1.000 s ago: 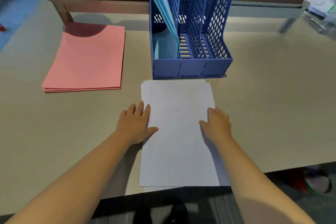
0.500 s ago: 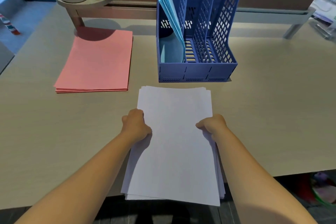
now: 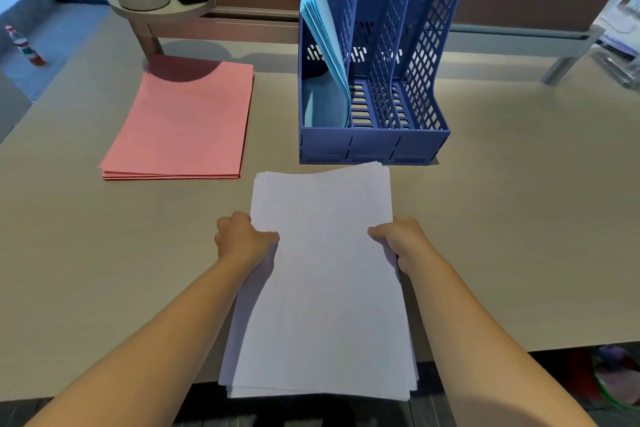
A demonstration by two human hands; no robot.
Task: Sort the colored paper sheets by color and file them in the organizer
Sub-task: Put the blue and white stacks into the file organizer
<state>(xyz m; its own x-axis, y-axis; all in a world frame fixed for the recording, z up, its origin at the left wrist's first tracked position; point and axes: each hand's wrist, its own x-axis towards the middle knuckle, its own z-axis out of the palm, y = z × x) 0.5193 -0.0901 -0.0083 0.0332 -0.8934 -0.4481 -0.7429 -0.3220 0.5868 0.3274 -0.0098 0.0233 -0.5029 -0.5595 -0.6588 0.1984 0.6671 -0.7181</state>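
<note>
A stack of white paper sheets (image 3: 322,281) is lifted off the table in front of me. My left hand (image 3: 242,241) grips its left edge and my right hand (image 3: 401,241) grips its right edge, thumbs on top. Just beyond stands the blue three-slot organizer (image 3: 374,146). Light blue sheets (image 3: 323,45) lean in its left slot; the middle and right slots hold nothing. A stack of pink sheets (image 3: 183,121) lies flat on the table to the left.
A round raised stand (image 3: 159,7) at the back left carries a white cylinder with yellow letters and a dark eraser-like block. A low shelf rail runs along the back. The table's near edge lies under the white stack.
My hands went from lying flat at the white stack's sides to gripping its edges. The stack has come up off the table and toward me.
</note>
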